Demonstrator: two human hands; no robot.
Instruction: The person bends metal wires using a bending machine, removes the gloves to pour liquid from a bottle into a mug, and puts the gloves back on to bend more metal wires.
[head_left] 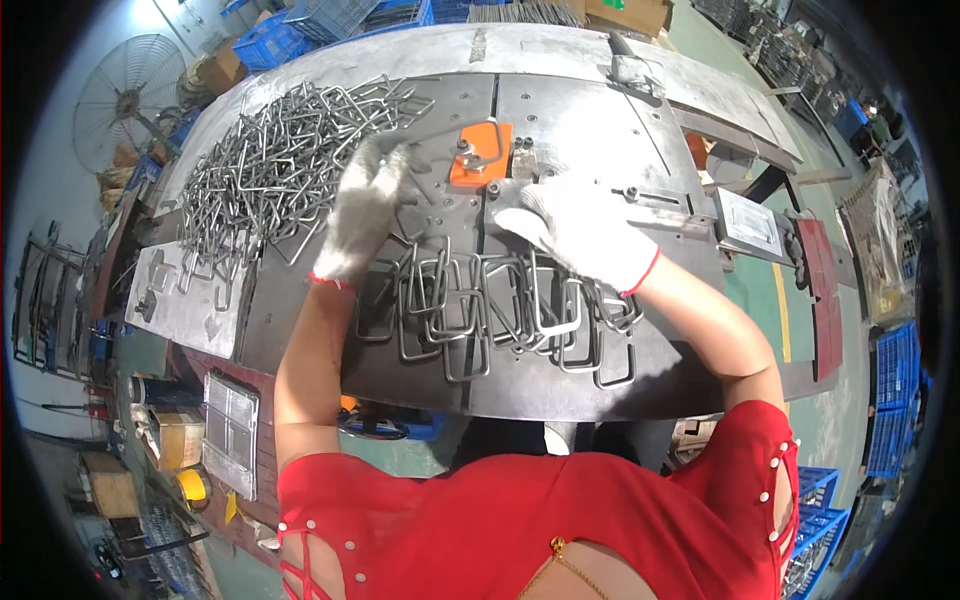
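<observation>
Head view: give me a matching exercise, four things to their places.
1. Tangled heap of bent metal rods
2. Flat orange plate
3. Round wire-caged fan
4. Open rectangular grey metal frames

A. Upper-left background
B. Grey metal tabletop, between bare forearms
C. Tabletop, left of the left white-gloved hand
D. Tabletop's far half, by the centre seam

Pairs: 1C, 2D, 3A, 4B
</observation>
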